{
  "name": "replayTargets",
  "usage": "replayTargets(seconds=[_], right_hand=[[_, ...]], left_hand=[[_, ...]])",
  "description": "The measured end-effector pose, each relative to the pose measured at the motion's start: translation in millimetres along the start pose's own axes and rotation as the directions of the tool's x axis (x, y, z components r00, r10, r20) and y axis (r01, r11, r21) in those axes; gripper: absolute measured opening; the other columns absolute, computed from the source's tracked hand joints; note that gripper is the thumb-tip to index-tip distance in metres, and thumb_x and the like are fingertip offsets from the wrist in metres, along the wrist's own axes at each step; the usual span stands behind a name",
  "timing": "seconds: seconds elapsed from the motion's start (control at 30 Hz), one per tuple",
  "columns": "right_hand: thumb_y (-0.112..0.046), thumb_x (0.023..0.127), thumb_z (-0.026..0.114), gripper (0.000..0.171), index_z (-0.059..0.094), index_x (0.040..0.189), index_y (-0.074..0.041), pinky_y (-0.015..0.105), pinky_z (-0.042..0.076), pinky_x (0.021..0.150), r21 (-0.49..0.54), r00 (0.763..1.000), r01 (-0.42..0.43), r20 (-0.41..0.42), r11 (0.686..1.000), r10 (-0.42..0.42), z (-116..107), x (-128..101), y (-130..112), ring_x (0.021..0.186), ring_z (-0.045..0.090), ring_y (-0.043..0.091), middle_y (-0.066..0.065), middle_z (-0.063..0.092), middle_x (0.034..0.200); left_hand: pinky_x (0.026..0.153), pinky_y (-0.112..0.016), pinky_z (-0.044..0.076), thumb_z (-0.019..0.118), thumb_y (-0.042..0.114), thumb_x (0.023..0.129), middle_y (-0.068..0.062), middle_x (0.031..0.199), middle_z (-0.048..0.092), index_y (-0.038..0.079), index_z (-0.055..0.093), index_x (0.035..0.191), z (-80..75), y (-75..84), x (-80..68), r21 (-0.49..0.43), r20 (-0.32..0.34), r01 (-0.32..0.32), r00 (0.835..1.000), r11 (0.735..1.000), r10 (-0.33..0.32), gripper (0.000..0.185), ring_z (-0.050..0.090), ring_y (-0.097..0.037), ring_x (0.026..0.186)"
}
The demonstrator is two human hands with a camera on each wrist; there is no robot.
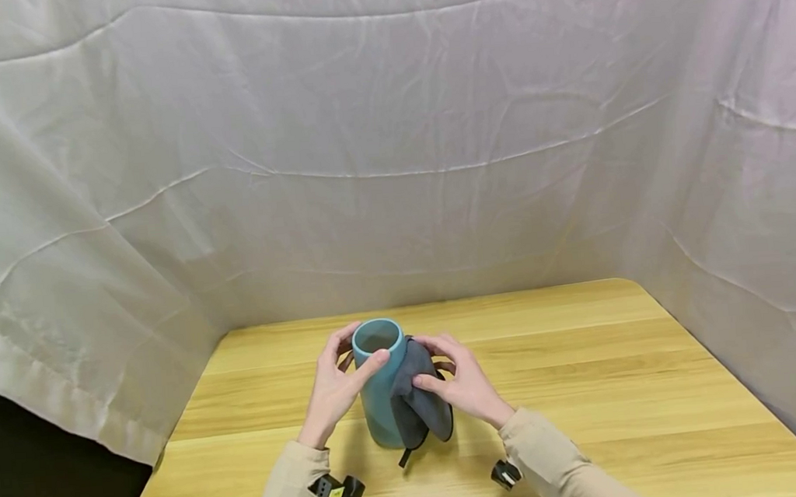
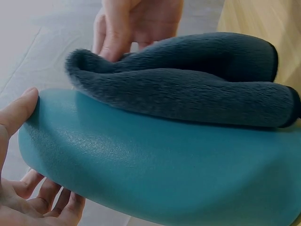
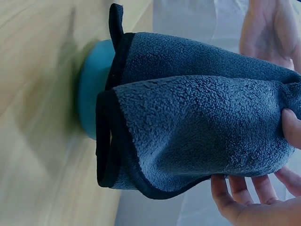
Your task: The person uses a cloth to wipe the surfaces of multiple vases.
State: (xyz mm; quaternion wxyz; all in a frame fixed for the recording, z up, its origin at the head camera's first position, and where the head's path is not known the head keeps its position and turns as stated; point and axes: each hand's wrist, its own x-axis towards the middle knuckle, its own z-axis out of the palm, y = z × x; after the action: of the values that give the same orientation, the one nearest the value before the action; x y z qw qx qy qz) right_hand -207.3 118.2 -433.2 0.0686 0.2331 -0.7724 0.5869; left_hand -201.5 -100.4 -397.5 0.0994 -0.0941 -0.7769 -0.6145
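A teal vase point(image 1: 381, 406), tall and open at the top, stands upright on the wooden table. My left hand point(image 1: 336, 382) grips it near the rim, thumb on the near side and fingers round the far left side. On the vase's right side my right hand point(image 1: 460, 376) holds a dark grey cloth point(image 1: 418, 395), pinched between thumb and fingers. The cloth hangs in folds against the vase; the left wrist view shows the fleecy cloth point(image 2: 188, 96) lying along the vase's wall point(image 2: 141, 160). A black loop point(image 3: 115, 23) sticks out from the cloth's dark edging.
The wooden table point(image 1: 626, 386) reaches out to both sides of the vase. Pale fabric curtains point(image 1: 437, 214) hang behind it and at the sides. A black wrist camera point(image 1: 337, 490) sits at the left cuff, another wrist camera point(image 1: 505, 474) at the right cuff.
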Motion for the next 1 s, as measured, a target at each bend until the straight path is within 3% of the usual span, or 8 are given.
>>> replayTargets(seconds=[0.43,0.83,1.0], right_hand=[[-0.013,0.090,0.076,0.052,0.059,0.138,-0.007,0.036,0.057,0.094,-0.032,0.999,-0.041,0.009,0.999,0.041,4.4,-7.6,15.2,0.114,0.061,0.029,0.015,0.061,0.123],[-0.011,0.089,0.077,0.053,0.059,0.138,-0.008,0.035,0.057,0.095,0.006,0.999,0.053,-0.011,0.999,-0.053,-1.5,1.4,-4.0,0.114,0.061,0.027,0.015,0.061,0.122],[-0.011,0.089,0.077,0.053,0.059,0.138,-0.009,0.034,0.056,0.094,0.010,0.999,0.052,-0.010,0.999,-0.052,-2.8,3.1,-8.1,0.113,0.060,0.025,0.014,0.061,0.122]], left_hand=[[0.117,-0.055,0.039,0.081,0.022,0.085,-0.008,0.133,0.059,0.017,0.055,0.139,0.0,-1.1,-0.7,0.008,0.006,-0.007,1.000,1.000,0.007,0.059,0.053,-0.025,0.124],[0.116,-0.055,0.039,0.081,0.022,0.085,-0.008,0.131,0.060,0.017,0.055,0.138,0.1,-1.0,0.1,-0.003,-0.001,-0.008,1.000,1.000,0.008,0.059,0.053,-0.025,0.123],[0.117,-0.055,0.038,0.081,0.021,0.085,-0.008,0.132,0.059,0.017,0.055,0.138,-0.1,-1.1,0.2,-0.006,0.003,-0.012,1.000,1.000,0.012,0.059,0.053,-0.025,0.123]])
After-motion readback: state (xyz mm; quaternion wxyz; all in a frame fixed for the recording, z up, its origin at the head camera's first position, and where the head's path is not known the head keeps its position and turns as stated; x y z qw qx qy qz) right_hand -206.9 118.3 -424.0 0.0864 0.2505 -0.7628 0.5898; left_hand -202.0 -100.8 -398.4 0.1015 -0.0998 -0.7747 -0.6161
